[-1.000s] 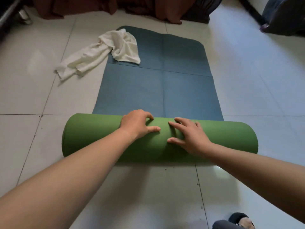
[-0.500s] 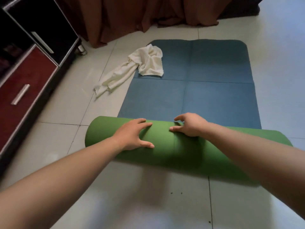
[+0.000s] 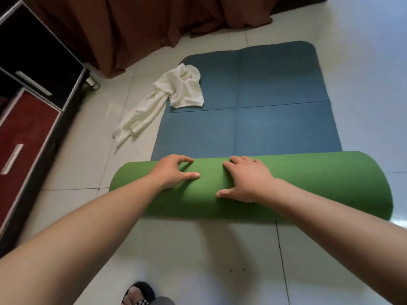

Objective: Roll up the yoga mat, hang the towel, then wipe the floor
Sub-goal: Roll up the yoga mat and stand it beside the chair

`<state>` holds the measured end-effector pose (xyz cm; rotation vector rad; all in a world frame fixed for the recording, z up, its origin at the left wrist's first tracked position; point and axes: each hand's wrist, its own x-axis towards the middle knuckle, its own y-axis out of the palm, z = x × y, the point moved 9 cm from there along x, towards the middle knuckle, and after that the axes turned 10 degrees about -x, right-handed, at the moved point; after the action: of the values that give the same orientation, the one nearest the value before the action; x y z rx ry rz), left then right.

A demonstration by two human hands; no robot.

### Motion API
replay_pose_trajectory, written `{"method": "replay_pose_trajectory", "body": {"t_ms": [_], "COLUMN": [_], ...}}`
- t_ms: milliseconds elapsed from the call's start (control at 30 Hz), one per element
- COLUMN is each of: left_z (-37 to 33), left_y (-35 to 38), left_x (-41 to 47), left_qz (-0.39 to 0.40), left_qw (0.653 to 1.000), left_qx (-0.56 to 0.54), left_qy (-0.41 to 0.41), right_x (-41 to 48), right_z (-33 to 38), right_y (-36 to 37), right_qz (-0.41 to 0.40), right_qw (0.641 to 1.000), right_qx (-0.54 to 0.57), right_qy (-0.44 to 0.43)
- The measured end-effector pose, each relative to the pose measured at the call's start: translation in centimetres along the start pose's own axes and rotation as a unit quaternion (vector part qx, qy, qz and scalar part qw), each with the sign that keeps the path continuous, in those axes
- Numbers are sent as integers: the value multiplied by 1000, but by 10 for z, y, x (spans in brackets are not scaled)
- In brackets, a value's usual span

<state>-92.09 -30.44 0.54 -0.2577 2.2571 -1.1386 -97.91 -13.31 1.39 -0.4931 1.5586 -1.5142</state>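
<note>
Yoga mat [image 3: 308, 183] lies on the pale tiled floor [image 3: 198, 260], partly rolled: the near end forms a thick green roll running left to right, slightly skewed, while the blue upper side of the rest [image 3: 275, 106] stretches flat away from the person. Both hands rest on top of the roll near its middle, close to each other but not touching. The left hand [image 3: 174, 172] sits with its fingers arched and its thumb laid out along the green surface; it seems to press with the fingertips rather than grasp, though the view from behind the knuckles leaves that unsure. The right hand [image 3: 246, 179] lies flatter, fingers spread forward and thumb out to the side, its palm on the roll. A crumpled white towel [image 3: 182, 91] lies at the far left corner of the flat part, half on the blue surface and half trailing onto the tiles. A dark cabinet [image 3: 26, 128] with a red drawer front stands along the left, brown curtains [image 3: 143, 25] hang at the far side, and a foot in a dark sandal [image 3: 136, 293] shows at the bottom edge.
</note>
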Motion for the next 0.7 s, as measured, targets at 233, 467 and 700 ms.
{"method": "replay_pose_trajectory", "body": {"t_ms": [233,467,700], "left_z": [-14,-34,-57], "left_y": [15,11,-1], "left_x": [31,64,49], "left_qz": [148,177,-29], "left_qw": [985,977,950], "left_qx": [92,66,112], "left_qy": [16,101,290], "right_x": [-40,-14,33], "right_z": [-16,-53,-95], "right_y": [11,-6,-34], "right_qz": [-19,-47,2], "right_qw": [999,989,961], "right_qx": [-39,67,124], "right_qy": [-7,121,248]}}
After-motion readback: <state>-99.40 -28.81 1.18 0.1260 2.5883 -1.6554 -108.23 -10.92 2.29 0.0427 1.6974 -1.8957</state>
